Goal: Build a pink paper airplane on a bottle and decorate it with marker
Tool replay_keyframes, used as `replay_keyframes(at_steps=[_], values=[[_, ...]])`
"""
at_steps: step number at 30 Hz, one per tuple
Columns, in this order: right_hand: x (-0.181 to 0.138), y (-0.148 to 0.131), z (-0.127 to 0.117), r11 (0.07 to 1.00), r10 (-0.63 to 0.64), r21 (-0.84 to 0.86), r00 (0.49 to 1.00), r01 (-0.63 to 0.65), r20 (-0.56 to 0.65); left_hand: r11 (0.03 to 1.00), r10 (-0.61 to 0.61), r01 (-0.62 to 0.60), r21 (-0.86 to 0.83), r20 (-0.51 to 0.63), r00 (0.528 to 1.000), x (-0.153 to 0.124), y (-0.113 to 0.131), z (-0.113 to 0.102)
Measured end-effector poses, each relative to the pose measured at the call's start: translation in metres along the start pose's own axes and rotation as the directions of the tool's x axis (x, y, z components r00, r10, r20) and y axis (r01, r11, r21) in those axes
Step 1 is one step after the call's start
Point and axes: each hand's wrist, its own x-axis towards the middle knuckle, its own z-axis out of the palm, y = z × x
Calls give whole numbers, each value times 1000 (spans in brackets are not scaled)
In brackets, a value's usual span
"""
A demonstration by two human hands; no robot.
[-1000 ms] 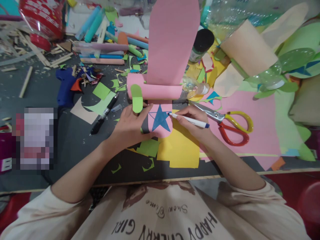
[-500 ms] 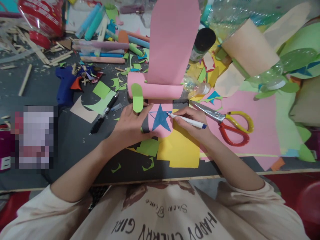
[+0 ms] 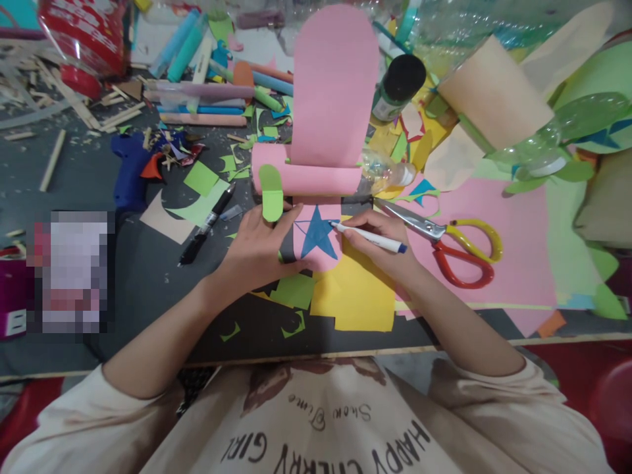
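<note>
A toy plane (image 3: 330, 85), made of a plastic bottle wrapped in pink paper with long pink wings, lies across the table in front of me. A blue star (image 3: 316, 234) fills much of its near wing, and one outline at the left point is uncolored. My left hand (image 3: 259, 240) grips that wing's left side, index finger and thumb apart along its edge, other fingers partly behind a green strip (image 3: 272, 192). Pinched in my right hand (image 3: 382, 240) is a white marker pen (image 3: 372, 237) with a blue end, its tip touching the star's right point.
Scissors (image 3: 439, 237) lie right of my right hand on pink paper (image 3: 518, 230). A black pen (image 3: 206, 227), a blue glue gun (image 3: 129, 168) and a phone-like object (image 3: 76, 270) are at left. Farther back are marker pens, a dark-capped bottle (image 3: 402, 85) and paper scraps.
The far pink wing has tipped, so its rounded end now shows in full. Both hands and the marker pen stay nearly where they were.
</note>
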Motion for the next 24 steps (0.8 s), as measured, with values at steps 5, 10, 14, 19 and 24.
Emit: replay_keyframes(at_steps=[5, 10, 14, 19, 24], values=[[0, 4, 0, 1000, -20, 11, 1000, 20, -14, 1000, -1, 1, 12, 23, 1000, 0, 0, -1], [0, 4, 1, 999, -38, 30, 999, 38, -4, 1000, 0, 0, 20, 9, 1000, 1, 0, 0], [1, 5, 0, 997, -74, 9, 997, 75, -38, 1000, -9, 9, 16, 9, 1000, 1, 0, 0], [4, 10, -2, 989, -145, -54, 967, 137, -211, 1000, 0, 0, 17, 4, 1000, 1, -1, 0], [5, 11, -1, 988, -149, -62, 981, 143, -125, 1000, 9, -9, 9, -1, 1000, 1, -1, 0]])
